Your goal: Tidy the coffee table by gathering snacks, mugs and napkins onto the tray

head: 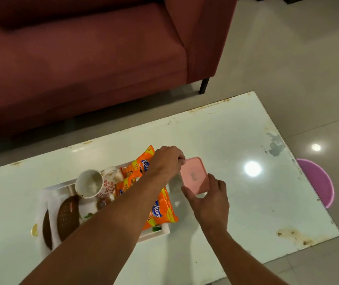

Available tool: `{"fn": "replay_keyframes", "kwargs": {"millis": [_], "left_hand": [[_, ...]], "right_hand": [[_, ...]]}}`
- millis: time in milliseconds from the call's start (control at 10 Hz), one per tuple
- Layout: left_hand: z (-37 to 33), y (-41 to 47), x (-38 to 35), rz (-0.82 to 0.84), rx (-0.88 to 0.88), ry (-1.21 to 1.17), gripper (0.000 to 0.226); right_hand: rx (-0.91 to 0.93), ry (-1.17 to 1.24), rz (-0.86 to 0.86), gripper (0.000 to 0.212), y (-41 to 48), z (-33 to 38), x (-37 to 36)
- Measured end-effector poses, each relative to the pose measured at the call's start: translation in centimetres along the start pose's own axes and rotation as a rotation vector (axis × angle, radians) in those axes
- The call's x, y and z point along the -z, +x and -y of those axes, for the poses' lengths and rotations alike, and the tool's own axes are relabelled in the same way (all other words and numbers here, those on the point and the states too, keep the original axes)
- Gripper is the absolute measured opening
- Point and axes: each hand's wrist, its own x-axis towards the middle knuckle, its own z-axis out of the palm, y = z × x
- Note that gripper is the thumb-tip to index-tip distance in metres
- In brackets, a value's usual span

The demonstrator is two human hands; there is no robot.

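Both hands were closed on a pink lidded box just off the right edge of the white tray. Left hand came over the tray and pinched the box's far corner at about 10 o'clock with curled fingers; right hand cupped the near edge at about 5 o'clock, fingers wrapped under it and thumb up the side. Whether the box was lifted or rested on the table could not be told. Gripping opposite ends probably kept the box level so it could be carried leftward onto the tray.

On the tray lay two orange Kurkure snack packets, one toward 12 o'clock and one toward 4 o'clock, partly under the left forearm. A floral mug lay tipped on its side at 10 o'clock of the tray, mouth toward the camera, and two brown oval mesh coasters sat at 8 o'clock. The packets filled the tray's right half, so the box would likely have to go on top of them or squeeze in beside the mug.

Beyond, the glossy white coffee table showed worn, stained edges. A maroon sofa stood at 12 o'clock across the floor, and a purple plastic tub peeked out at 3 o'clock
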Motion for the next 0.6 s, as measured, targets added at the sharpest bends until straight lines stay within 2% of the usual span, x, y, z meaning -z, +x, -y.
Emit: {"fn": "replay_keyframes", "kwargs": {"millis": [300, 600], "left_hand": [[3.3, -1.8, -1.3, -0.018, 0.009, 0.028, 0.017], [3.3, -2.1, -1.8, -0.041, -0.005, 0.028, 0.025]], "right_hand": [[-0.067, -0.045, 0.066, 0.08, -2.4, 1.0, -2.3], [-0.093, -0.103, 0.076, 0.084, -2.6, 1.3, -2.6]]}}
